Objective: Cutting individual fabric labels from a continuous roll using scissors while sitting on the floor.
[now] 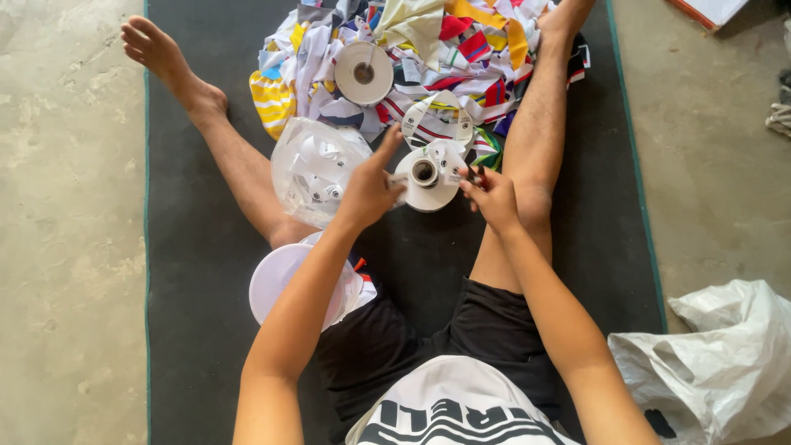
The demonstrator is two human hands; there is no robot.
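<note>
i am pulling tape off the white roll (426, 175), which sits between my knees at the middle of the dark mat (198, 272). my left hand (369, 191) pinches its 9 o'clock side, my right hand (492, 196) pinches the tape end at 3 o'clock. next i need a steady pull. my legs and the clear bag (311, 169) are close; free mat is at 6 o'clock.
</note>
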